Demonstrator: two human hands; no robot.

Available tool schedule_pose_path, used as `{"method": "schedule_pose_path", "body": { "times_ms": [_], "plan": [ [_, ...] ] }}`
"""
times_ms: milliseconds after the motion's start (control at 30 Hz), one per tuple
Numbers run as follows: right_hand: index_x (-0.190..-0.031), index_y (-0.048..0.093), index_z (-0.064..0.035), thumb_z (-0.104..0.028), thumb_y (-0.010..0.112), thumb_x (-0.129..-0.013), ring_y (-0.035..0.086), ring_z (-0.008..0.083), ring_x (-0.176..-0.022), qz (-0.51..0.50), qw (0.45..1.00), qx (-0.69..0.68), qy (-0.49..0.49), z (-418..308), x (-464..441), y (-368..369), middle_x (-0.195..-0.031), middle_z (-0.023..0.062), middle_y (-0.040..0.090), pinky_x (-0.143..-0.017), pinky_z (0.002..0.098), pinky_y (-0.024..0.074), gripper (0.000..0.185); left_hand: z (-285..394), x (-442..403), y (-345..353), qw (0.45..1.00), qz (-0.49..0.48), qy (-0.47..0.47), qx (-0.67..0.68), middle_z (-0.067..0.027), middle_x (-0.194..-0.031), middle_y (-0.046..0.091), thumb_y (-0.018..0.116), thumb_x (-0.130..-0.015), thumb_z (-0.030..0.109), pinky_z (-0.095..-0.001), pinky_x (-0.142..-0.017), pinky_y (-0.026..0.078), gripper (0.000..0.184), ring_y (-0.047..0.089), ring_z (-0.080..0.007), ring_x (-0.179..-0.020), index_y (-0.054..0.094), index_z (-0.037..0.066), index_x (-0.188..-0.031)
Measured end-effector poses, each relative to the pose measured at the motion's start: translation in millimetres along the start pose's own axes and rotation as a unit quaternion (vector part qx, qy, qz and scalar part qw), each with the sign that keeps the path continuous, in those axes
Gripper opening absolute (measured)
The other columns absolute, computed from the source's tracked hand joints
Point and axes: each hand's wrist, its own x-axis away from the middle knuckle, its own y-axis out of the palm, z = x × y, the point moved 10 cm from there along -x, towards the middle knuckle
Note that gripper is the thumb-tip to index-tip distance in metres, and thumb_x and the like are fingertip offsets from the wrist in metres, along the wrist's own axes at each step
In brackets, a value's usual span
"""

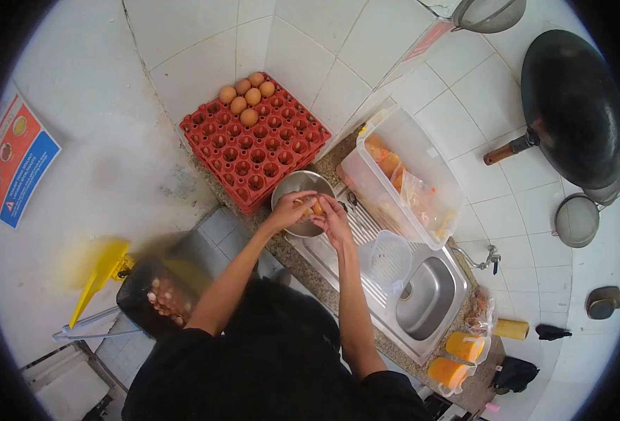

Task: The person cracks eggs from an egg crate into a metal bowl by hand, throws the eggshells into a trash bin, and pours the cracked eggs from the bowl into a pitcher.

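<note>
A left hand [290,210] and a right hand [335,223] come together, fingers closed around a brown egg [317,208] held over a stainless-steel bowl [290,184]. Against the bowl's far side stands a stack of red egg trays [243,168] with seven whole eggs [249,117] at its far corner. Rightward sit a translucent plastic box [379,199] and a steel sink [426,303]; at lower left, shells [166,298] lie in a black bin [133,295].

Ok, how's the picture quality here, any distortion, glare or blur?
Head view: fisheye distortion, black corners, grout lines on the tiled wall bowing at right; fairly even lighting, a soft sheen on the steel sink basin; the left hand and right hand appear small, so fine detail on the egg at their fingertips is hard to read.
</note>
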Motion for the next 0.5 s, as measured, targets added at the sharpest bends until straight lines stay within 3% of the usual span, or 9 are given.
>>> {"method": "schedule_pose_path", "body": {
  "times_ms": [100, 200, 300, 400, 500],
  "plan": [
    [-0.132, 0.055, -0.0032, -0.019, 0.056, -0.102, 0.067, 0.0139, -0.077, -0.023, 0.999, 0.048, -0.006, 0.9, -7.0, 1.7, -0.104, 0.0056, 0.066, -0.065, 0.0247, 0.0552, 0.034, 11.7, -4.4, 1.0, 0.997, -0.018, 0.033, -0.064, -0.0068, -0.084, 0.071, 0.065, -0.098, 0.023, -0.0242, -0.057, 0.046, 0.038, 0.059, -0.0067, -0.066, 0.062, 0.003, -0.130],
    [-0.131, 0.056, -0.0016, -0.015, 0.051, -0.102, 0.066, 0.0120, -0.076, -0.041, 0.997, 0.060, -0.016, 7.8, -16.9, 0.5, -0.101, 0.0041, 0.068, -0.065, 0.0246, 0.0533, 0.032, 23.8, -10.1, -2.4, 0.971, -0.027, 0.098, -0.215, -0.0096, -0.076, 0.070, 0.065, -0.097, 0.020, -0.0259, -0.058, 0.047, 0.039, 0.061, -0.0072, -0.066, 0.061, 0.002, -0.131],
    [-0.129, 0.059, -0.0012, -0.013, 0.048, -0.099, 0.068, 0.0207, -0.077, 0.029, 0.924, 0.324, -0.202, 10.8, -47.6, -15.8, -0.098, 0.0090, 0.070, -0.068, 0.0315, 0.0535, 0.033, 43.1, -4.8, 8.0, 0.967, -0.040, 0.068, -0.243, -0.0183, -0.093, 0.074, 0.067, -0.089, 0.021, -0.0388, -0.072, 0.054, 0.045, 0.072, -0.0278, -0.080, 0.062, -0.004, -0.127],
    [-0.126, 0.060, -0.0021, -0.009, 0.050, -0.095, 0.068, 0.0350, -0.079, 0.092, 0.826, 0.458, -0.314, -15.5, -29.1, 7.1, -0.098, 0.0156, 0.070, -0.074, 0.0398, 0.0538, 0.034, 31.0, -16.4, 6.0, 0.918, -0.003, 0.125, -0.375, -0.0224, -0.093, 0.072, 0.061, -0.089, 0.014, -0.0432, -0.076, 0.054, 0.040, 0.070, -0.0381, -0.087, 0.062, -0.004, -0.124],
    [-0.122, 0.060, -0.0016, -0.004, 0.054, -0.086, 0.058, 0.0465, -0.106, 0.092, 0.838, 0.453, -0.290, -20.0, -23.0, 15.5, -0.109, 0.0262, 0.064, -0.094, 0.0501, 0.0473, 0.037, 30.2, -14.9, 13.2, 0.896, 0.019, 0.200, -0.396, -0.0242, -0.100, 0.071, 0.056, -0.088, 0.010, -0.0476, -0.081, 0.054, 0.042, 0.066, -0.0435, -0.095, 0.060, -0.004, -0.128]
  ]
}}
